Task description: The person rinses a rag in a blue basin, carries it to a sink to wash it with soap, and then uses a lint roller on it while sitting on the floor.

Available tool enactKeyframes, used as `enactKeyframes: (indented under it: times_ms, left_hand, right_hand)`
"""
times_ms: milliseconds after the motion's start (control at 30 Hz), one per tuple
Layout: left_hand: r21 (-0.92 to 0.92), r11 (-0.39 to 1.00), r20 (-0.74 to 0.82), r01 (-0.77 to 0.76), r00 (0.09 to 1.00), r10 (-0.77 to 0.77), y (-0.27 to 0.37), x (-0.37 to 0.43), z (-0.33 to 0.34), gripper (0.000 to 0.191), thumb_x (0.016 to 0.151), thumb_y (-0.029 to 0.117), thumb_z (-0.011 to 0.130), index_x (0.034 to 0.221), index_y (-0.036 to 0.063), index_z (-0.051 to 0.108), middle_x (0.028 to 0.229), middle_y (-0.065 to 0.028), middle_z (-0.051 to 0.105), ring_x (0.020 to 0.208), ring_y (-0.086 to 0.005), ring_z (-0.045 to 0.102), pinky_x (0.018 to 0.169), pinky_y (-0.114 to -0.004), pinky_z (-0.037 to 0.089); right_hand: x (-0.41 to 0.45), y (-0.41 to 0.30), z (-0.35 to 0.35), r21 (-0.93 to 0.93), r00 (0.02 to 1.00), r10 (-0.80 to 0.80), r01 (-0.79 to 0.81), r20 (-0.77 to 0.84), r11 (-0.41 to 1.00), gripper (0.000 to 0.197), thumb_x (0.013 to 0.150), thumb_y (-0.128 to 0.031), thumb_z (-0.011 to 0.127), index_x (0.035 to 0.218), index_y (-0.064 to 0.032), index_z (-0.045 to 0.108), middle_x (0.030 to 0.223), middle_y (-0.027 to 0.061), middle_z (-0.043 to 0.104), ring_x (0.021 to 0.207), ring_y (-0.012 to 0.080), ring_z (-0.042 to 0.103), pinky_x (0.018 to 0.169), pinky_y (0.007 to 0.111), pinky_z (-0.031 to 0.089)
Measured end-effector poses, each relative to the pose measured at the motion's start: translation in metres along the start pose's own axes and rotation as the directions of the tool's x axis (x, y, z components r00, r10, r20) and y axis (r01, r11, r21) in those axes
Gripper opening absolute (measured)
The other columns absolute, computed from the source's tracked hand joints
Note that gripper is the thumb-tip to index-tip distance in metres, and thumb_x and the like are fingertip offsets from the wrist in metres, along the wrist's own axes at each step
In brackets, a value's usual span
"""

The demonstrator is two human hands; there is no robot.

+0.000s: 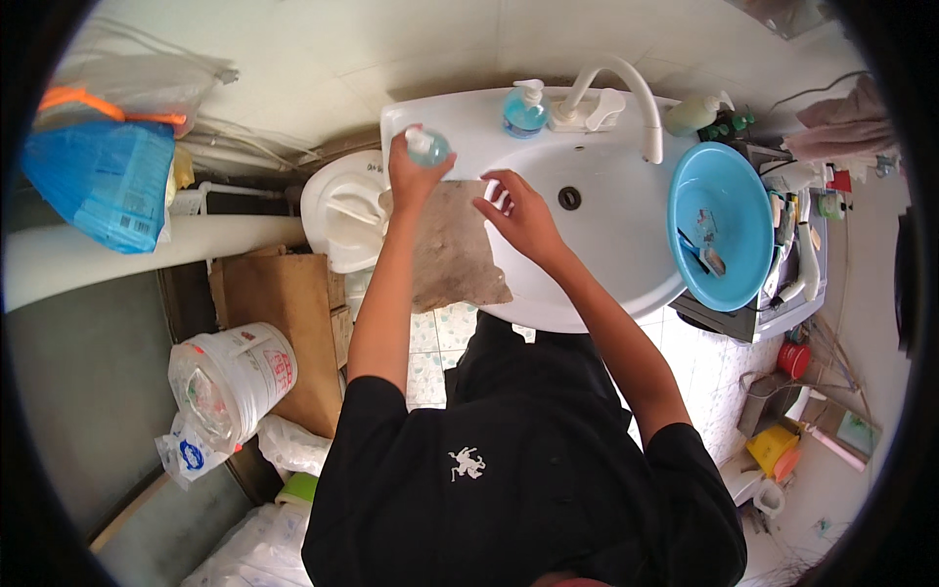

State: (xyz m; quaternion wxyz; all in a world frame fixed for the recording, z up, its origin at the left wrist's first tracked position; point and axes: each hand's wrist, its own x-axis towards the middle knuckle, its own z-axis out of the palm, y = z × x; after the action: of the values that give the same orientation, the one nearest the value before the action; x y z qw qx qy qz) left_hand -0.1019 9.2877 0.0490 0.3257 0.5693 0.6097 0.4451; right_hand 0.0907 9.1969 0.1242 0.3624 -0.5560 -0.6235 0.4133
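My left hand (pixel 412 176) grips a clear pump bottle of pale blue-green liquid (pixel 436 150) with a white top, over the left end of the white washbasin (pixel 623 257). My right hand (pixel 522 220) hovers to the right of it, fingers curved and apart, with nothing seen in them. Between my forearms a worn grey-brown cloth (pixel 456 242) drapes over the basin's left edge and hangs down in front. A second pump bottle with blue liquid (pixel 525 116) stands on the back ledge, beside the white gooseneck faucet (pixel 637 84). The drain (pixel 569 197) is uncovered.
Right of the basin, a light blue plastic tub (pixel 722 198) holds a brush. Another pump bottle (pixel 693 115) stands behind it. At left are a white lidded container (pixel 337 213), a cardboard box (pixel 282 315), a white bucket (pixel 235 374) and a hanging blue bag (pixel 103 176).
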Motion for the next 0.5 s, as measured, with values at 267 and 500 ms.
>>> enactKeyframes:
  times_ms: [267,500]
  left_hand:
    - [0.062,0.965,0.230,-0.256,0.944,0.236,0.035,-0.084,-0.001,0.075,0.062,0.010,0.082,0.129,0.0072,0.050,0.119,-0.0144,0.057,0.111,-0.0340,0.053,0.096,-0.042,0.044]
    - [0.126,0.970,0.359,-0.207,0.921,0.150,0.072,-0.120,-0.041,0.095,0.057,0.013,0.086,0.139,0.0072,0.037,0.120,-0.0159,0.056,0.113,-0.0346,0.053,0.095,-0.043,0.045]
  right_hand:
    - [0.007,-0.007,0.018,-0.277,0.996,-0.090,0.089,0.008,0.957,0.055,0.081,-0.055,0.069,0.103,-0.0065,0.057,0.084,0.0109,0.061,0.068,0.0301,0.062,0.062,0.040,0.049]
    - [-0.024,-0.027,0.015,-0.361,0.965,-0.233,0.260,0.119,0.896,0.040,0.085,-0.046,0.066,0.090,-0.0061,0.062,0.064,0.0085,0.061,0.053,0.0304,0.060,0.049,0.040,0.047]
